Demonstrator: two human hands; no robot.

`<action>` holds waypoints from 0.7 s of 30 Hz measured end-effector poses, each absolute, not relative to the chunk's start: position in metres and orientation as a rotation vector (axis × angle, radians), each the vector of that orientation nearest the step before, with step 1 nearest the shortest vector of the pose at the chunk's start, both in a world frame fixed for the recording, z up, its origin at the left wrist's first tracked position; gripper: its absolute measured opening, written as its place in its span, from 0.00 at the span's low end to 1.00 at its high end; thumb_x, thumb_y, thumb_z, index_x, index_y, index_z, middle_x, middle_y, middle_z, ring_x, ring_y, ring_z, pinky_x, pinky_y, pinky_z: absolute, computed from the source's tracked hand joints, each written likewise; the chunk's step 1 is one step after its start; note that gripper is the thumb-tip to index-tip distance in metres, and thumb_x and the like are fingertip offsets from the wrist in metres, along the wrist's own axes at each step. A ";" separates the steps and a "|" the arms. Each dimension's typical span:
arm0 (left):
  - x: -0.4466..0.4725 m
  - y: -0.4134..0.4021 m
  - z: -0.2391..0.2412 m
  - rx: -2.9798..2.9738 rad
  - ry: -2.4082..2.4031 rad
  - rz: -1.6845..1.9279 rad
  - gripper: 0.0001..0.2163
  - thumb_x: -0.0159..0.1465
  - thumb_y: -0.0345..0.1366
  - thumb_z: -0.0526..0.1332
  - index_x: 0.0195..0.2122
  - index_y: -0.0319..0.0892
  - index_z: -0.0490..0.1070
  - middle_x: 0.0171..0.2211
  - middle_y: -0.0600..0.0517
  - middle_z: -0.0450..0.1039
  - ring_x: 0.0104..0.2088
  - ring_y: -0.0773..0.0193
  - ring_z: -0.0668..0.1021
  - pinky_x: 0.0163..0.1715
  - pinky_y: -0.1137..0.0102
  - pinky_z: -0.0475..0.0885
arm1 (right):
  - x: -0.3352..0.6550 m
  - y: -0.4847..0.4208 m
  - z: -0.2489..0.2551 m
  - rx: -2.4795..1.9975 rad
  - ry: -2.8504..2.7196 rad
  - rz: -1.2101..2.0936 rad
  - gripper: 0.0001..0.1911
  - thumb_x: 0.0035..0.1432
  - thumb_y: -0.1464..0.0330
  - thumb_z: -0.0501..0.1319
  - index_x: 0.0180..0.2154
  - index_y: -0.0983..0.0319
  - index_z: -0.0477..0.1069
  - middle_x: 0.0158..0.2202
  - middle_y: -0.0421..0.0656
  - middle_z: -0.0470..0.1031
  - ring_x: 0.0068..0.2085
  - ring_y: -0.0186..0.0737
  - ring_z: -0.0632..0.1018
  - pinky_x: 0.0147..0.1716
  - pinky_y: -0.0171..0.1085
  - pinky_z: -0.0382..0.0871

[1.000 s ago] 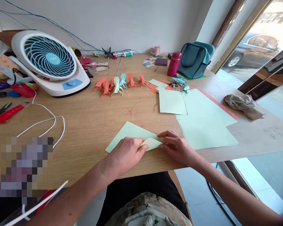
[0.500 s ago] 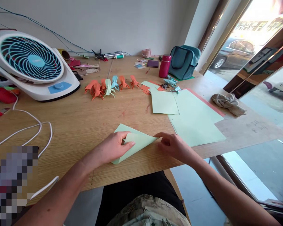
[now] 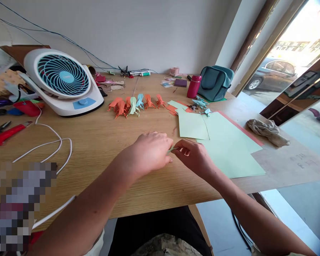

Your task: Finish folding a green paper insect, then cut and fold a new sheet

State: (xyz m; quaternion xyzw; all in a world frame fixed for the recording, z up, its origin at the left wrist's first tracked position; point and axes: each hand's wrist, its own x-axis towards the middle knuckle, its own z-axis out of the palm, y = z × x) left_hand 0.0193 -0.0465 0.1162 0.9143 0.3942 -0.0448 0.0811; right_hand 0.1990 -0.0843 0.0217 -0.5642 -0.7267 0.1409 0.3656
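My left hand [image 3: 152, 151] is closed, knuckles up, over the pale green paper [image 3: 171, 149], and hides most of it. Only a thin strip of that paper shows between my two hands. From the other side, my right hand [image 3: 192, 155] pinches the strip's end between thumb and fingertips. Both hands are just above the wooden table [image 3: 146, 188], nearly touching each other. Behind them stands a row of folded paper animals, among them orange ones [image 3: 120, 107], a pale green one [image 3: 133, 106] and a blue one [image 3: 140, 101].
Pale green sheets [image 3: 229, 153] lie to the right, a smaller square [image 3: 193, 124] overlapping them. A fan [image 3: 66, 83] stands at the back left, with a white cable [image 3: 60, 140] in front. A pink bottle [image 3: 193, 86], a teal bag [image 3: 216, 83] and a crumpled cloth [image 3: 268, 131] are further right.
My left hand has moved right, up against my right hand, and now covers the paper that was spread out in view. The view has shifted left, showing more of the table's left side.
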 end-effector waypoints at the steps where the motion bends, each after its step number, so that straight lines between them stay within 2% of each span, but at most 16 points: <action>1: 0.020 -0.037 0.115 2.742 1.144 -0.129 0.08 0.60 0.38 0.64 0.40 0.44 0.76 0.42 0.47 0.78 0.43 0.53 0.79 0.43 0.64 0.71 | 0.197 -0.080 0.027 -1.436 -1.879 0.323 0.04 0.60 0.68 0.63 0.32 0.59 0.74 0.28 0.39 0.76 0.27 0.33 0.73 0.29 0.33 0.65; 3: 0.014 -0.010 0.108 2.681 0.993 -0.122 0.10 0.61 0.41 0.62 0.41 0.44 0.76 0.44 0.48 0.78 0.43 0.57 0.79 0.44 0.68 0.71 | 0.194 -0.071 0.034 -1.410 -1.903 0.270 0.04 0.60 0.68 0.63 0.32 0.59 0.74 0.29 0.40 0.76 0.27 0.33 0.73 0.29 0.33 0.65; 5: 0.004 0.020 0.096 2.556 0.760 -0.122 0.19 0.60 0.47 0.63 0.50 0.47 0.73 0.54 0.51 0.75 0.49 0.58 0.77 0.47 0.70 0.70 | 0.193 -0.063 0.037 -1.368 -1.935 0.238 0.03 0.61 0.68 0.63 0.33 0.59 0.74 0.31 0.40 0.76 0.27 0.32 0.74 0.29 0.33 0.66; 7: -0.006 0.046 0.084 2.393 0.539 -0.123 0.21 0.60 0.49 0.62 0.53 0.49 0.71 0.55 0.53 0.74 0.53 0.60 0.75 0.49 0.71 0.69 | 0.193 -0.055 0.035 -1.312 -1.974 0.204 0.03 0.62 0.68 0.62 0.35 0.59 0.74 0.32 0.40 0.76 0.28 0.33 0.75 0.30 0.33 0.66; 10: -0.012 0.069 0.067 2.222 0.411 -0.007 0.20 0.60 0.48 0.62 0.51 0.48 0.71 0.52 0.53 0.74 0.53 0.60 0.74 0.50 0.71 0.68 | 0.195 -0.047 0.030 -1.226 -2.040 0.107 0.05 0.65 0.68 0.60 0.38 0.59 0.74 0.32 0.42 0.76 0.30 0.35 0.76 0.32 0.34 0.68; 15: -0.011 0.073 0.052 2.107 0.430 0.017 0.23 0.58 0.54 0.63 0.49 0.45 0.71 0.45 0.51 0.75 0.44 0.59 0.75 0.44 0.69 0.69 | 0.202 -0.041 0.019 -1.107 -2.069 -0.010 0.05 0.67 0.68 0.59 0.40 0.59 0.74 0.31 0.43 0.76 0.30 0.36 0.75 0.33 0.36 0.68; 19: -0.010 0.068 0.052 2.210 0.524 -0.044 0.18 0.59 0.50 0.64 0.46 0.46 0.71 0.48 0.52 0.72 0.48 0.59 0.73 0.46 0.69 0.67 | 0.207 -0.041 0.013 -1.108 -2.029 0.084 0.05 0.66 0.70 0.59 0.40 0.59 0.74 0.30 0.42 0.74 0.30 0.35 0.75 0.32 0.36 0.69; 21: -0.008 0.064 0.053 2.279 0.589 -0.054 0.15 0.59 0.48 0.64 0.43 0.46 0.72 0.46 0.53 0.72 0.47 0.60 0.73 0.45 0.70 0.66 | 0.210 -0.041 0.011 -1.146 -2.011 0.184 0.05 0.66 0.69 0.59 0.39 0.59 0.74 0.30 0.41 0.74 0.30 0.35 0.75 0.32 0.35 0.70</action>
